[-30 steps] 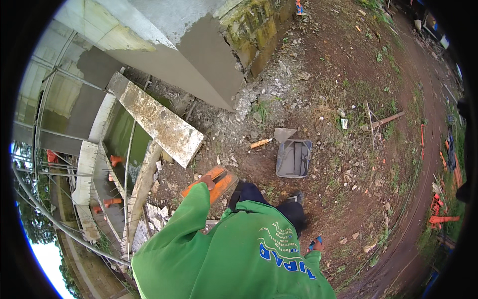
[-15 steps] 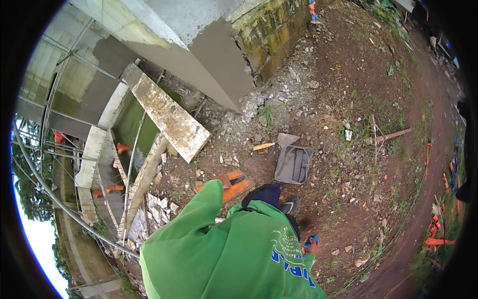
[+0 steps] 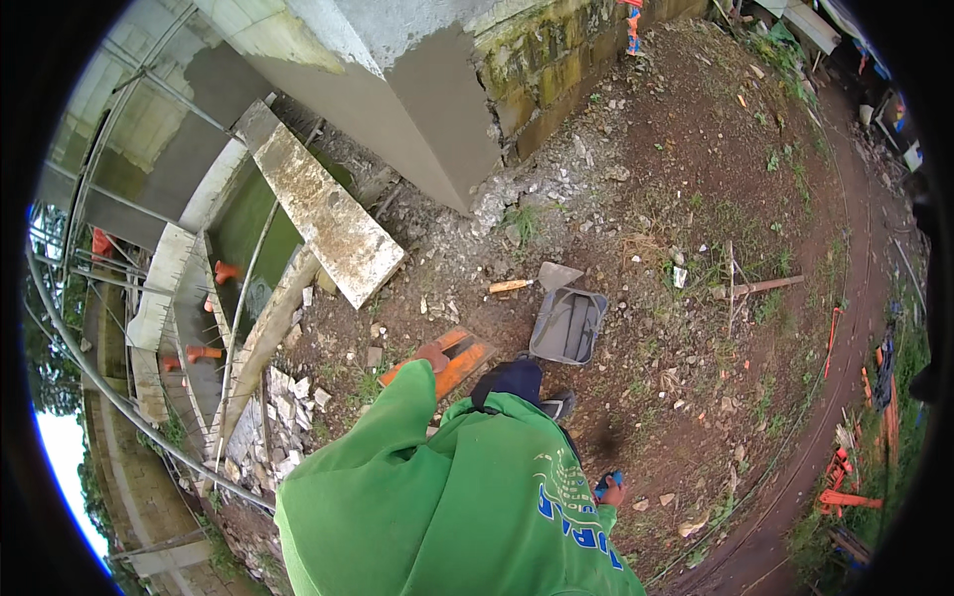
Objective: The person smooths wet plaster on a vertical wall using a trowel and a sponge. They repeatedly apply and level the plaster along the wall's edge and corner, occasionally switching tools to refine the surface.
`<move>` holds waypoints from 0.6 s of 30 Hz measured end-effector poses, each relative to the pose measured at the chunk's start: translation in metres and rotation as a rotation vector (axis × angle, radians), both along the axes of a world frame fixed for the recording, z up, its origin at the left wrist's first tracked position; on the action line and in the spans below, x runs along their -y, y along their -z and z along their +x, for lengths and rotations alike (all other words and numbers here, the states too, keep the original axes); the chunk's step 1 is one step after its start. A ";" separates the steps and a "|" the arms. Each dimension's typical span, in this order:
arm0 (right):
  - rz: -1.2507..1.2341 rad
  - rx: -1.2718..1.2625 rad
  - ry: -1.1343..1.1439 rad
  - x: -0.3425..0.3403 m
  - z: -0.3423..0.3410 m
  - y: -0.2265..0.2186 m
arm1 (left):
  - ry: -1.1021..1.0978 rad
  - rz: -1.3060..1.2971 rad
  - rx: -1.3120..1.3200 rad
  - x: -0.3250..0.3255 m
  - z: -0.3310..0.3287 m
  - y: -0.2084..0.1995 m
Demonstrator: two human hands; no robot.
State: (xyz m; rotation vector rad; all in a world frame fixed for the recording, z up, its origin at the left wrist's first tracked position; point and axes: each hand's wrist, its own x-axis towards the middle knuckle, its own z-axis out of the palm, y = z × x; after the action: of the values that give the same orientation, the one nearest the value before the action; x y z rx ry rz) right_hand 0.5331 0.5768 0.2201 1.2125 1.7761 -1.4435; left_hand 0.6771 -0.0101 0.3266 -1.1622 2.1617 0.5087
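Note:
My left hand (image 3: pixel 430 355) is closed on a flat orange tool (image 3: pixel 459 370) with a dark gap along it. Its exact kind does not show, and my green sleeve hides part of it. Low on my right side, my right hand (image 3: pixel 614 491) is closed round a small blue object (image 3: pixel 602 484), too small to name surely. Ahead of my legs sits a grey rectangular tub (image 3: pixel 568 328) with grey wet mix in its bottom. A pointed trowel (image 3: pixel 558 276) with a wooden handle lies against the tub's far edge.
A long mortar-stained board (image 3: pixel 323 214) slopes beside greenish water (image 3: pixel 268 248) at the left. Metal pipes (image 3: pixel 149 427) and broken stones (image 3: pixel 288 407) lie nearer me. Ahead stands a partly plastered concrete corner (image 3: pixel 437 119). A wooden stick cross (image 3: pixel 760 287) rests on the dirt at right.
The whole view has shifted slightly, so the tub, trowel and board appear further left. Both hands keep their hold on the orange tool and the blue object.

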 end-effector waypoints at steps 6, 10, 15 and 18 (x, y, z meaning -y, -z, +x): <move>-0.071 -0.291 -0.065 0.048 -0.077 -0.020 | -0.424 0.031 -0.647 -0.006 -0.067 -0.099; -0.574 -0.614 -0.473 0.220 -0.143 -0.155 | -0.280 0.318 -0.882 0.013 -0.102 -0.121; -0.853 -0.607 -0.830 0.388 -0.145 -0.241 | -0.093 0.349 -1.060 -0.005 -0.152 -0.137; -0.865 -0.645 -0.986 0.431 -0.138 -0.224 | 0.033 0.409 -1.057 0.002 -0.153 -0.149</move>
State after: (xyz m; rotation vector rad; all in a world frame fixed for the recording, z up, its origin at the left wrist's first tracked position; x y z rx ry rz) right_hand 0.3951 0.1457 0.4438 -0.5674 1.4051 -1.6733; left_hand 0.5245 -0.0119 0.4753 -0.6584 2.6664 1.7529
